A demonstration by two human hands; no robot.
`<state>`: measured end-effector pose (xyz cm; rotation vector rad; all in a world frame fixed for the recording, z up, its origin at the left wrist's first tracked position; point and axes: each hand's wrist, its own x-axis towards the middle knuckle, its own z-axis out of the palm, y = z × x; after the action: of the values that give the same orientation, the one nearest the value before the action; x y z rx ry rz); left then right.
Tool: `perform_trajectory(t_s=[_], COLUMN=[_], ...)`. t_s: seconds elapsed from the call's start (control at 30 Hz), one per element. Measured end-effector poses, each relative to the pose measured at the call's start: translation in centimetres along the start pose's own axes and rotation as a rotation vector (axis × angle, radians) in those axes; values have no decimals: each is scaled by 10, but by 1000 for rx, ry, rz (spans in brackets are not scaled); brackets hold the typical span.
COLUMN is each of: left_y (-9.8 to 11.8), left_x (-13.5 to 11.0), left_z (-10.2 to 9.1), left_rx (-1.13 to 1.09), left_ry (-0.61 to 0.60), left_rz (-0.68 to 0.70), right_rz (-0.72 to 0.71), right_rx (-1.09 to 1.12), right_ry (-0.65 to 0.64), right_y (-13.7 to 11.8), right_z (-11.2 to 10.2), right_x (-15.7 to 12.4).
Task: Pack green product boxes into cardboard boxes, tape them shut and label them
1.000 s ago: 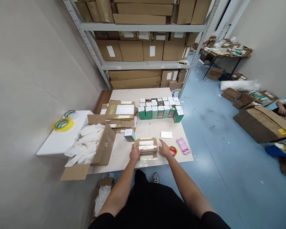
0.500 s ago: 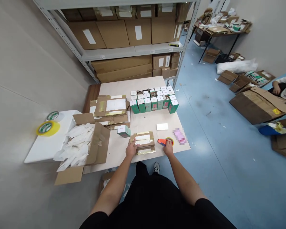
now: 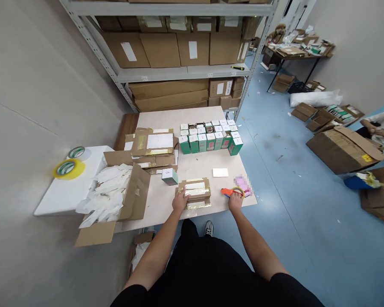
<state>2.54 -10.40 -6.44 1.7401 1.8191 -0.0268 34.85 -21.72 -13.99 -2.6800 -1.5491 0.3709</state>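
A small flat cardboard box [image 3: 196, 192] with white labels and strips of brown tape lies at the table's front edge. My left hand [image 3: 179, 201] grips its left side, thumb on top. To the right of it, my right hand [image 3: 235, 201] is closed on an orange tape dispenser [image 3: 226, 192] carrying a yellow-rimmed roll, low over the table. A pink blurred item [image 3: 243, 184] sits just behind that hand. Beyond the box, a white card [image 3: 220, 172] lies flat, and one green-and-white carton [image 3: 169, 176] stands at the back left of the box.
Rows of green-and-white cartons [image 3: 210, 142] stand farther back. Flattened cardboard [image 3: 152, 149] is stacked left of them. An open box of white paper [image 3: 135, 192] and a yellow tape roll [image 3: 68, 169] are at left. Shelving [image 3: 179, 73] rises behind; a person [image 3: 380, 128] sits far right.
My right hand has carried the tape dispenser to the right, farther from the cardboard box and nearer the pink item. My left hand stays on the box. The camera view has shifted slightly.
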Motion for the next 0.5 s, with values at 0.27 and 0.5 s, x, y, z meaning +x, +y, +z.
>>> perform_trajectory(t_s=[0.27,0.5], left_y=[-1,3], left_x=[-3,-8], left_z=[4,2], left_rx=[-24,-87], left_ry=[18,18], left_rz=[24,-19], right_rz=[-216,-411], right_rx=[260,817], right_ry=[381,121], right_y=[-47,-113], right_z=[-61,-80], right_x=[-4,-14])
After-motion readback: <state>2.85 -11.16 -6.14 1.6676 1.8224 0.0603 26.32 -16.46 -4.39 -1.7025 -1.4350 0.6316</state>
